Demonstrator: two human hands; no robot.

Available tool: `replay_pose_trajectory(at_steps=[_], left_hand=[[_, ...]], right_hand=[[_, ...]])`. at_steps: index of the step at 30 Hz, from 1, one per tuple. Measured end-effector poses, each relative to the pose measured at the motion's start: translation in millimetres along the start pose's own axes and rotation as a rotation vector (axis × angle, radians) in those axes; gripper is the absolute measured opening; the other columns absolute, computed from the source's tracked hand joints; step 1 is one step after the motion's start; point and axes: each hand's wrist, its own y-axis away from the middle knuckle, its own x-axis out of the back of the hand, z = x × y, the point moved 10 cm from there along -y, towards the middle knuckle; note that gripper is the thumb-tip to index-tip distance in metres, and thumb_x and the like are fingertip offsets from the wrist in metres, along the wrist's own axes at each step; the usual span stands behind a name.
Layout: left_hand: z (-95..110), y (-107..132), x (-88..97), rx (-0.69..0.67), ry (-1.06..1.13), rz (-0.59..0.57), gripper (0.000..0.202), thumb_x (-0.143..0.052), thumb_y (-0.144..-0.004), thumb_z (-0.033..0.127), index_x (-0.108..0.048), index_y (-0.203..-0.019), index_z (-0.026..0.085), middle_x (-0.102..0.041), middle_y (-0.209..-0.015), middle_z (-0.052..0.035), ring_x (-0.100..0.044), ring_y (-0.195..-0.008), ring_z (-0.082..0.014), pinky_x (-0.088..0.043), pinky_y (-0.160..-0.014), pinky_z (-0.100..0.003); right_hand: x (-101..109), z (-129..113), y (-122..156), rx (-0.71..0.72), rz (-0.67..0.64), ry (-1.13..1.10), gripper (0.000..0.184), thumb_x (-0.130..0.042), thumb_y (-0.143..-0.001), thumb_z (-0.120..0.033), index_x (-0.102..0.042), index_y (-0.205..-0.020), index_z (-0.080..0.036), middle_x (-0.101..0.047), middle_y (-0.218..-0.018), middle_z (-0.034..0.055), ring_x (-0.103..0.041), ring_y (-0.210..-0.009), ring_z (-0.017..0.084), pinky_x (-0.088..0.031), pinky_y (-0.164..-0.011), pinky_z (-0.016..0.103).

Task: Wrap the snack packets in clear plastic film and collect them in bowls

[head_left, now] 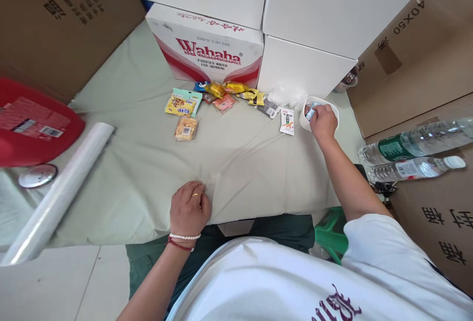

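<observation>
Blue-and-white packet: my fingertips have it [310, 112] in the tub's mouth, right of centre; mostly covered, print unreadable.
Right hand: mine [323, 121], fingers bent down and drawn together on that packet; narrow pinch, probably because the opening is small.
White tub: upright [302, 123], right of centre; walls likely keep loose packs together. Brownish contents, can't identify.
White snack packet: flat [287, 121] just left of the tub, label up, so within easy reach.
Clear plastic: crumpled [288, 97] near the tub, by the stacked white box [295, 67].
Snack row: yellow packs [236, 87], upper centre, close before the Wahaha carton [214, 57]; leaves working room on my side, I'd say.
Biscuit pack: set apart [185, 129], left of centre, below the teal packet [184, 99].
Left hand: mine [190, 208], lower centre, half-open, loosely curled on the cloth [244, 178]; nothing visible in it, probably just support.
Film roll: slanted [59, 195], lower left, clear of both hands.
</observation>
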Motion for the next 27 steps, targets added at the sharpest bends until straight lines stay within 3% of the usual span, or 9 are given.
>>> replay_pose_trajectory(at_steps=[4,7,10,13,15,17,21,24,27], left_hand=[[-1,0,-1.4,0.024,0.002,-0.021,0.022,-0.056,-0.087,0.011,-0.068,-0.103,0.02,-0.074,-0.107,-0.013,-0.067,-0.111,-0.0288,-0.051,-0.098,-0.044],[-1,1,-1.9,0.024,0.002,-0.027,0.022,-0.055,-0.087,0.011,-0.069,-0.102,0.019,-0.074,-0.107,-0.0133,-0.067,-0.11,-0.0288,-0.051,-0.097,-0.044],[-5,2,-4.0,0.063,0.018,-0.037,0.022,-0.055,-0.087,0.011,-0.069,-0.102,0.02,-0.074,-0.108,-0.0131,-0.067,-0.111,-0.029,-0.051,-0.098,-0.045],[-8,4,-5.7,0.091,0.041,-0.039,0.023,-0.055,-0.087,0.012,-0.07,-0.102,0.02,-0.074,-0.109,-0.0133,-0.066,-0.113,-0.0293,-0.051,-0.099,-0.046],[-7,5,-4.7,0.083,0.052,-0.027,0.022,-0.055,-0.088,0.012,-0.07,-0.102,0.02,-0.074,-0.108,-0.0135,-0.066,-0.113,-0.0291,-0.051,-0.099,-0.045],[-6,4,-2.0,0.082,0.072,-0.014,0.019,-0.055,-0.089,0.013,-0.07,-0.101,0.02,-0.074,-0.107,-0.0134,-0.067,-0.111,-0.0282,-0.052,-0.099,-0.045],[-13,2,6.6,0.191,0.222,0.012,0.013,-0.057,-0.094,0.023,-0.069,-0.097,0.02,-0.074,-0.105,-0.0127,-0.067,-0.108,-0.0263,-0.053,-0.101,-0.045],[-23,2,9.9,0.454,0.5,0.05,0.023,-0.055,-0.098,0.04,-0.067,-0.097,0.021,-0.072,-0.1,-0.0102,-0.068,-0.102,-0.0236,-0.055,-0.096,-0.044],[-10,8,-20.5,0.829,1.053,-0.087,0.043,-0.054,-0.096,0.062,-0.063,-0.108,0.022,-0.069,-0.105,-0.0084,-0.07,-0.1,-0.0231,-0.06,-0.08,-0.038]], right_hand=[[-10,-38,-26,0.043,0.046,-0.038,0.039,-0.049,-0.098,-0.027,-0.061,-0.134,-0.019,-0.058,-0.134,0.0153,-0.061,-0.108,0.027,-0.048,-0.093,0.039],[-33,-54,-50,0.039,0.006,-0.033,0.052,-0.061,-0.092,-0.031,-0.055,-0.142,-0.017,-0.055,-0.141,0.0181,-0.062,-0.107,0.028,-0.05,-0.09,0.039],[-52,-57,-65,0.013,-0.115,-0.044,0.032,-0.058,-0.094,-0.032,-0.067,-0.119,-0.015,-0.065,-0.121,0.0181,-0.063,-0.103,0.03,-0.049,-0.091,0.042],[-30,-54,-54,-0.019,-0.035,-0.166,0.023,-0.051,-0.096,-0.032,-0.068,-0.099,-0.016,-0.068,-0.105,0.0154,-0.062,-0.102,0.029,-0.048,-0.093,0.044],[-4,-47,-27,-0.078,0.054,-0.388,0.02,-0.053,-0.095,-0.035,-0.064,-0.097,-0.019,-0.067,-0.098,0.0105,-0.062,-0.092,0.024,-0.05,-0.086,0.039],[4,-40,17,-0.207,0.008,-0.746,0.019,-0.058,-0.091,-0.041,-0.059,-0.096,-0.022,-0.063,-0.087,0.0029,-0.056,-0.071,0.017,-0.048,-0.068,0.031],[-21,-68,133,-0.483,-0.431,-1.454,0.031,-0.076,-0.072,-0.037,-0.057,-0.094,-0.026,-0.048,-0.068,-0.0073,-0.029,-0.047,0.008,-0.028,-0.046,0.022],[-31,-93,205,-0.617,-0.565,-1.64,0.032,-0.08,-0.066,-0.033,-0.06,-0.091,-0.027,-0.049,-0.066,-0.0072,-0.026,-0.045,0.008,-0.026,-0.044,0.022],[-36,-109,244,-0.629,-0.573,-1.636,0.03,-0.083,-0.066,-0.039,-0.065,-0.086,-0.026,-0.06,-0.076,-0.0021,-0.042,-0.054,0.012,-0.034,-0.048,0.025]])
